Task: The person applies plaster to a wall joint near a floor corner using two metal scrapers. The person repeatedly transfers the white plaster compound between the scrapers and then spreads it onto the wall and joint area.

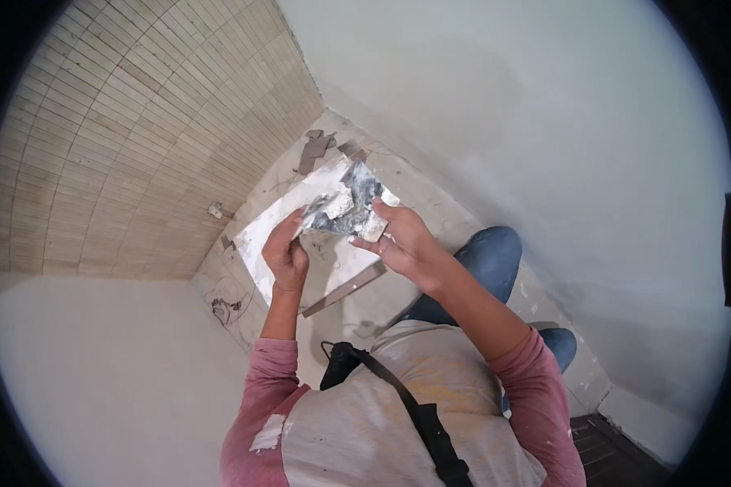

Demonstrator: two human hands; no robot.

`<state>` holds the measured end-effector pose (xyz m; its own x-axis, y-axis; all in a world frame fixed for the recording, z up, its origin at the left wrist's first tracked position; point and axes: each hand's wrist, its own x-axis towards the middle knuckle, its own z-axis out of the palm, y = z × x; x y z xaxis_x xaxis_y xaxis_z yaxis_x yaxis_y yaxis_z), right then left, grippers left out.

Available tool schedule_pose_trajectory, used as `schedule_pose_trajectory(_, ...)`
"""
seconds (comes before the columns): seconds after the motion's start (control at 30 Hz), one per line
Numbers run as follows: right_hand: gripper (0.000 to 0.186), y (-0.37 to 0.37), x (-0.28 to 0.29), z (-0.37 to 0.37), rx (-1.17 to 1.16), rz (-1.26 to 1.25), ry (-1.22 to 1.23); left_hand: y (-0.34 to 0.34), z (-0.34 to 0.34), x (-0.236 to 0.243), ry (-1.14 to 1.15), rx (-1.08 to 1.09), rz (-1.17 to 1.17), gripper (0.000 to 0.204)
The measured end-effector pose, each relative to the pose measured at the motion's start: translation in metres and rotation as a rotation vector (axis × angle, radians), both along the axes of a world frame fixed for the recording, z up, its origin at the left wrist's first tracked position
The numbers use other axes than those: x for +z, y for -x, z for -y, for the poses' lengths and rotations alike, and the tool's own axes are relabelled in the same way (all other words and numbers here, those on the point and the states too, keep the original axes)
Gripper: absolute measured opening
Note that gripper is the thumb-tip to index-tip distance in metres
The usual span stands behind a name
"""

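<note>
In front of me, both hands hold a dark, shiny flat plate (357, 180) smeared with white, with lumps of white plaster (339, 203) on it. My left hand (284, 252) is closed on its left edge, thumb and fingers toward it. My right hand (406, 243) pinches its right side, where another white lump (373, 228) lies by the fingers. Whether a separate blade is among these pieces I cannot make out. Below the plate is a white-smeared board (260, 231) with a brown front edge (345, 292).
A tiled wall (154, 138) with a small fitting (216, 210) rises at the left, a plain pale wall (544, 122) at the right. Brown scraps (314, 150) lie in the far corner, and wires (227, 309) at the lower left. My bent knee (491, 260) is beside the right wall.
</note>
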<state>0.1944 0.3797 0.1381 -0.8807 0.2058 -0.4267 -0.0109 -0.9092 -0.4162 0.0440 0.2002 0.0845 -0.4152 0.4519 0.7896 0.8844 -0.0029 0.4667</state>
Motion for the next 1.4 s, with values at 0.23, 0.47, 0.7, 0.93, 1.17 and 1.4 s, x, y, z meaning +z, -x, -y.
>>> schedule_pose_trajectory(0.23, 0.03, 0.034, -0.012, 0.03, -0.162, -0.095, -0.385, 0.008, 0.074, -0.022, 0.136, 0.455, 0.207, 0.015)
schedule_pose_trajectory(0.47, 0.032, 0.082, -0.039, 0.081, -0.302, -0.11, -0.607, -0.01, 0.084, -0.022, -0.433, 0.248, 1.139, 0.015)
schedule_pose_trajectory(0.7, 0.031, 0.067, -0.051, 0.076, -0.125, -0.147, -0.95, -0.034, 0.055, -0.011, -0.543, 0.193, 1.377, 0.012)
schedule_pose_trajectory(0.93, 0.032, 0.052, -0.057, 0.067, -0.011, -0.311, -1.305, -0.036, 0.04, -0.003, -0.601, 0.295, 1.456, 0.008)
schedule_pose_trajectory(1.17, 0.033, 0.032, -0.082, 0.039, 0.006, -0.145, -1.541, -0.024, 0.047, 0.013, -0.665, 0.224, 1.324, 0.011)
schedule_pose_trajectory(1.4, 0.042, 0.043, -0.078, 0.041, -0.051, -0.161, -0.781, -0.028, 0.034, 0.006, -0.586, 0.178, 1.253, 0.011)
